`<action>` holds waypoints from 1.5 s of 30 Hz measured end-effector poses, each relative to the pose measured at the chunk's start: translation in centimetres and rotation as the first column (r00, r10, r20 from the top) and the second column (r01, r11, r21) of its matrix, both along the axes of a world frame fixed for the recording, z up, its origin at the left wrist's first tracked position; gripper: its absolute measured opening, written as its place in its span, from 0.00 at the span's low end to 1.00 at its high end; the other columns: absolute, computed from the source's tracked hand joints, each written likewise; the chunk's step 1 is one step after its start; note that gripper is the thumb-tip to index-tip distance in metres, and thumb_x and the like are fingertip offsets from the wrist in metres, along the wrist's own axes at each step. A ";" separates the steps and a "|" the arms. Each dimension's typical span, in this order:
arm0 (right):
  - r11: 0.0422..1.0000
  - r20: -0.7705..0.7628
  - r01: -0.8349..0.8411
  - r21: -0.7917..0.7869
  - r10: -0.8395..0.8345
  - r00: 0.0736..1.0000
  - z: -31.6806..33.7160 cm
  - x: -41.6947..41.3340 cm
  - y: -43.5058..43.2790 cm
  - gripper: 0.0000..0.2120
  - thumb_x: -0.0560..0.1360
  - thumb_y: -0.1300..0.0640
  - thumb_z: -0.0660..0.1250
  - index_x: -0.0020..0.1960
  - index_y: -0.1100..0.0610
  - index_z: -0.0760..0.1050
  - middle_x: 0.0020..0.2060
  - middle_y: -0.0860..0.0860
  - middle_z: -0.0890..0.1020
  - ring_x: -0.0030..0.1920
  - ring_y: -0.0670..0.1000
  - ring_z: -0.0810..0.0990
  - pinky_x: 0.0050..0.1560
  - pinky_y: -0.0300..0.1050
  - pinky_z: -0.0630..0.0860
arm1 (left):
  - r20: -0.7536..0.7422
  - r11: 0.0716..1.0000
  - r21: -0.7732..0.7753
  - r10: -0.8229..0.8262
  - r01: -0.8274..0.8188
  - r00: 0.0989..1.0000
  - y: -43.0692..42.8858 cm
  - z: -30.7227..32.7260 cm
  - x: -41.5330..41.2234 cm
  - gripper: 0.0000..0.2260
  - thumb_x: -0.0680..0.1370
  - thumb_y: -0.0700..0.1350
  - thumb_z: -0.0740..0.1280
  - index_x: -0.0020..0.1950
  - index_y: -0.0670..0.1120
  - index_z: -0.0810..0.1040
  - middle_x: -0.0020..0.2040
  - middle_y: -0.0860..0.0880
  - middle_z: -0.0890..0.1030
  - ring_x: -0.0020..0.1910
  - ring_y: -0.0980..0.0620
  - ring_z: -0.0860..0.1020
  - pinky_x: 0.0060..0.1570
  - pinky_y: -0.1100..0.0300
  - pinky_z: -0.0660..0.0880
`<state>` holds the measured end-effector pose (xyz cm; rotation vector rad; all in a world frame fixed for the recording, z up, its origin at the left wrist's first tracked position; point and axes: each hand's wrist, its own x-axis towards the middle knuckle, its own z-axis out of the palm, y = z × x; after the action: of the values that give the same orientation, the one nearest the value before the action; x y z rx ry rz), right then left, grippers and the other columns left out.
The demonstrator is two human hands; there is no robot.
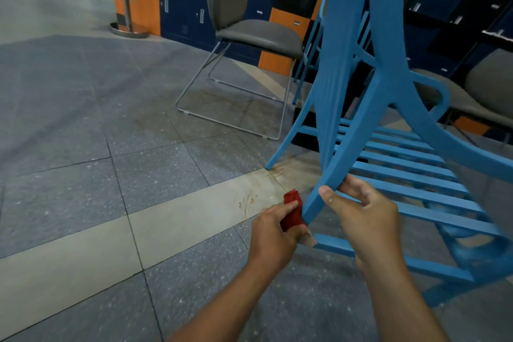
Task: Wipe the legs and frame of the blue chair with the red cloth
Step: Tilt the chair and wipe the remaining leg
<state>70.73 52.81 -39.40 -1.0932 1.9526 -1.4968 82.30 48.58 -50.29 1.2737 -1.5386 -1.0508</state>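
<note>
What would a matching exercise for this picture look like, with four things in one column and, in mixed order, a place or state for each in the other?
Column one:
1. red cloth
2. right hand
3. grey chair
4. blue chair

Column two:
a. stands upright in front of the lockers
b. tipped, not standing upright
c. gripped in the left hand, against the blue frame
d. its fingers curl round a curved blue bar

Pairs: 1-c, 2-d, 3-a, 4-b
</note>
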 end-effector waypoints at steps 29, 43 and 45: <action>0.987 -0.279 0.039 0.156 0.006 0.960 -1.0 -1.0 -5.0 0.14 0.64 0.39 0.67 0.48 0.42 0.73 0.44 0.45 0.80 0.44 0.47 0.78 0.45 0.50 0.74 | 0.017 0.999 0.018 0.047 -0.048 0.999 -0.9 -4.5 0.5 0.25 0.67 0.52 0.85 0.63 0.52 0.86 0.48 0.65 0.83 0.45 0.65 0.82 0.46 0.72 0.80; 0.992 -0.076 -0.121 0.021 0.122 0.990 -2.3 -1.7 -6.2 0.28 0.63 0.37 0.72 0.64 0.35 0.78 0.59 0.39 0.82 0.61 0.45 0.79 0.65 0.52 0.75 | 0.012 0.987 0.153 0.054 -0.056 0.998 -0.3 -13.8 -1.1 0.22 0.71 0.42 0.83 0.64 0.48 0.86 0.51 0.55 0.83 0.49 0.52 0.83 0.52 0.52 0.85; 0.994 -0.079 -0.105 0.017 0.106 0.991 -2.4 -1.7 -6.3 0.27 0.64 0.39 0.73 0.63 0.35 0.79 0.59 0.40 0.82 0.59 0.45 0.80 0.63 0.51 0.76 | 0.050 0.981 0.182 0.066 -0.074 0.997 -0.2 -15.8 -0.9 0.20 0.72 0.41 0.82 0.63 0.47 0.86 0.51 0.53 0.83 0.48 0.52 0.85 0.50 0.54 0.86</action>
<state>69.04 46.53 -41.76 -1.2475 1.9221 -1.4031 81.39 48.34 -66.12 1.4748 -1.4447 -1.1470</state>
